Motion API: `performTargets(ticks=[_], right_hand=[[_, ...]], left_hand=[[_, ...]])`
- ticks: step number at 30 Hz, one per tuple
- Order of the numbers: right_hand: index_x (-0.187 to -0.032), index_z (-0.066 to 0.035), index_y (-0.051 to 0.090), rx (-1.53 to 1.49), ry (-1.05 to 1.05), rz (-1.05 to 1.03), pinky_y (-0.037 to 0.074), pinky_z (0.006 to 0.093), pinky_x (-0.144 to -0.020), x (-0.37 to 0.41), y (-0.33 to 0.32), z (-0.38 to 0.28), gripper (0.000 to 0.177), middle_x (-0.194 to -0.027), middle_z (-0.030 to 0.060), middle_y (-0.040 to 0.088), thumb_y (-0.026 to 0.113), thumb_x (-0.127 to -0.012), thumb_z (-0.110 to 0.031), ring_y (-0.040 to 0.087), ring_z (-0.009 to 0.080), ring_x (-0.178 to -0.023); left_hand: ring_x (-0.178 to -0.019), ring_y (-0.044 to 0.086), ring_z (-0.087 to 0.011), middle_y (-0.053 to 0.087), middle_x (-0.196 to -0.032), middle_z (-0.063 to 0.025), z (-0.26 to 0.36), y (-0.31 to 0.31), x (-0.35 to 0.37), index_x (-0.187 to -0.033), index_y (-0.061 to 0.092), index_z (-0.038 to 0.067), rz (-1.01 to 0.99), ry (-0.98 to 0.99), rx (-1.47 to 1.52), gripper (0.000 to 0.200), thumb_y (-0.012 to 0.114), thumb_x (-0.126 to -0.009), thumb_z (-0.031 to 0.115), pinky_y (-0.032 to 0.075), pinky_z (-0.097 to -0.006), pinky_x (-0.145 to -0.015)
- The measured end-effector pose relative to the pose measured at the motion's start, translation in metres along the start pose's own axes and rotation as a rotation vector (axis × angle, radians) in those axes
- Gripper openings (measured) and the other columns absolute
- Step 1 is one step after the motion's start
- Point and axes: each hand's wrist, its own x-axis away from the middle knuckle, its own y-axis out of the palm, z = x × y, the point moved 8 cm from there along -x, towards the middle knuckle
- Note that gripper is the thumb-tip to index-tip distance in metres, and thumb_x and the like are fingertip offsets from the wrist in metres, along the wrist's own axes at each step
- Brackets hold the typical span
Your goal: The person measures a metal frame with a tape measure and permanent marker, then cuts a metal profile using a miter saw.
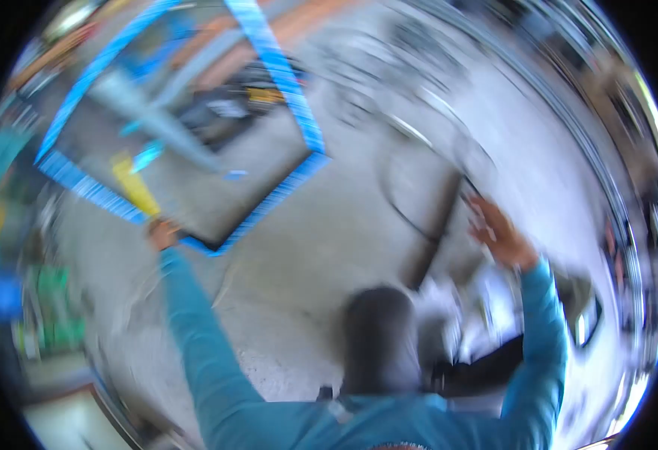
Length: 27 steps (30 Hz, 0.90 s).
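Motion blurs the whole view. My left hand (pixel 162 232) is closed at the lower left edge of a large angular blue frame (pixel 269 199), right at the narrow end of a yellow piece (pixel 135 184). Which of the two it grips cannot be told. My right hand (pixel 501 232) is raised at the right with its fingers apart, holding nothing. Left of it, a long dark bar (pixel 439 229) and a thin dark loop (pixel 393 199) appear over the grey floor.
Dark items with a yellow part (pixel 265 95) show beyond the frame. Coiled lines (pixel 389 60) are on the floor (pixel 299 277) at the top. Green (pixel 57 307) and blue (pixel 4 295) objects stand at the left; long rails (pixel 569 127) curve down the right side.
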Motion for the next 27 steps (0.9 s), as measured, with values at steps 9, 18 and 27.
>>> performTargets(ticks=[9, 18, 27], right_hand=[[-0.145, -0.005, 0.054, 0.035, 0.201, 1.035, 0.053, 0.0373, -0.102, 0.390, -0.148, -0.094, 0.043, -0.137, 0.0141, 0.064, 0.054, -0.109, -0.028, 0.066, 0.0257, -0.121], [-0.137, -0.007, 0.058, -0.657, 0.719, 1.641, 0.052, 0.0351, -0.088, 0.669, -0.005, 0.164, 0.049, -0.122, 0.0083, 0.067, 0.066, -0.100, -0.038, 0.065, 0.0207, -0.104], [-0.135, -0.006, 0.057, -0.515, 1.065, 1.155, 0.056, 0.0368, -0.080, 0.586, 0.141, 0.460, 0.045, -0.118, 0.0098, 0.068, 0.071, -0.096, -0.023, 0.068, 0.0229, -0.097]], left_hand=[[-0.091, 0.069, -0.0318, 0.069, -0.097, -0.0141, 0.168, 0.019, 0.091, -0.107, 0.070, 0.006, -0.140, -0.918, 1.431, 0.043, 0.068, -0.092, 0.046, 0.060, -0.0523, -0.078], [-0.099, 0.066, -0.0274, 0.069, -0.114, -0.0086, 0.579, -0.176, 0.049, -0.124, 0.063, 0.011, -1.067, -0.730, 1.988, 0.042, 0.064, -0.099, 0.045, 0.054, -0.0504, -0.082], [-0.101, 0.066, -0.0169, 0.065, -0.116, -0.0082, 0.749, -0.441, 0.013, -0.140, 0.049, 0.006, -1.098, 0.251, 1.421, 0.049, 0.064, -0.100, 0.029, 0.056, -0.0339, -0.087]])
